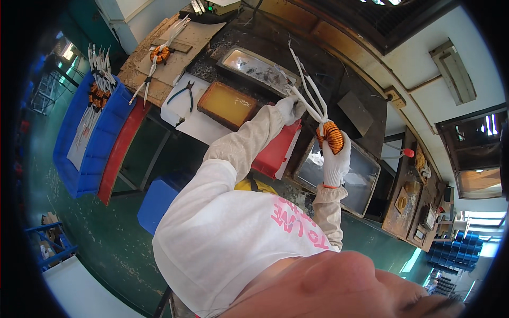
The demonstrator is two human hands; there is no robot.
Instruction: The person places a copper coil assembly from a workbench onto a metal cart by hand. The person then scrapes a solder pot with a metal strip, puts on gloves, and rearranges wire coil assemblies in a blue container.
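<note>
1. Right hand (336, 159), in a white knit glove: fingers wrapped closed around a round copper-wound toroidal coil (332, 135), held up above a rectangular metal tray with a dull grey surface (366, 183).
2. Long white sleeved leads (308, 87) of the held coil: fanned up and to the left from the winding.
3. Left hand (289, 108), also white-gloved: fingers pinched narrow on the lower part of those leads, just left of the coil.
4. Shallow tray of amber-yellow liquid (228, 104): left of the left hand, on the dark bench.
5. Blue-handled pliers (183, 94): on a white sheet, further left.
6. Second copper coil with white leads (159, 53): far left, on a worn wooden board (159, 79).
7. Blue plastic bin (98, 143) holding more coils: at the left edge, beside a red plastic tray (119, 153).
</note>
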